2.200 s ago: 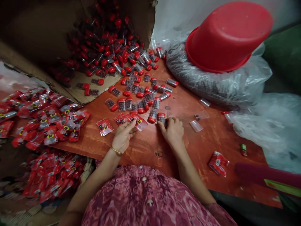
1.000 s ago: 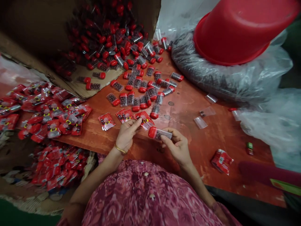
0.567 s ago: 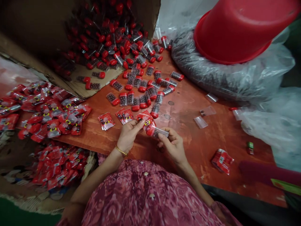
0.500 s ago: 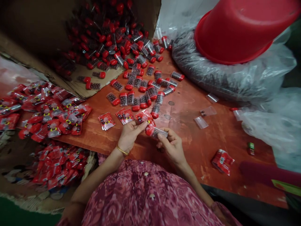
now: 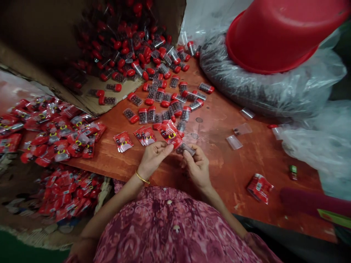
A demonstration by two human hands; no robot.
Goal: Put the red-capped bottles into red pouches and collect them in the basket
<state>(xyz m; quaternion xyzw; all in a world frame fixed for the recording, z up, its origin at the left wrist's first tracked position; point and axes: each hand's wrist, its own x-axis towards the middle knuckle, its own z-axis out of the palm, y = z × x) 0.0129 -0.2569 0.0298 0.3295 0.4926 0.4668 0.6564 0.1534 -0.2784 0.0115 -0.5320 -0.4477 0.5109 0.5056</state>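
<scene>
My left hand [image 5: 155, 157], with a gold bangle at its wrist, is closed on a red printed wrapper [image 5: 169, 132] that stands up above its fingertips. In my right hand [image 5: 197, 166] a clear tube of dark balls [image 5: 185, 149] is pinched between thumb and fingers. The tube's left end meets the wrapper's lower edge; whether it is inside cannot be made out. Flat red wrappers [image 5: 145, 136] lie just left of my left hand, with another small stack [image 5: 123, 141] beside them. Past my hands, several red-capped tubes [image 5: 142, 116] lie on the orange table [image 5: 219, 182].
A cardboard box [image 5: 33, 73] on its side spills red-capped tubes. Filled red packets [image 5: 60, 135] heap at left, more in a lower container [image 5: 68, 193]. A red bucket [image 5: 274, 40] tops a plastic bag [image 5: 246, 91]. Clear tubes [image 5: 234, 142] and a red wrapper [image 5: 259, 188] lie at right.
The wrapper has tilted upright and shows more of its printed face. The tube in my right hand has shifted slightly, with its right end now more covered by my fingers.
</scene>
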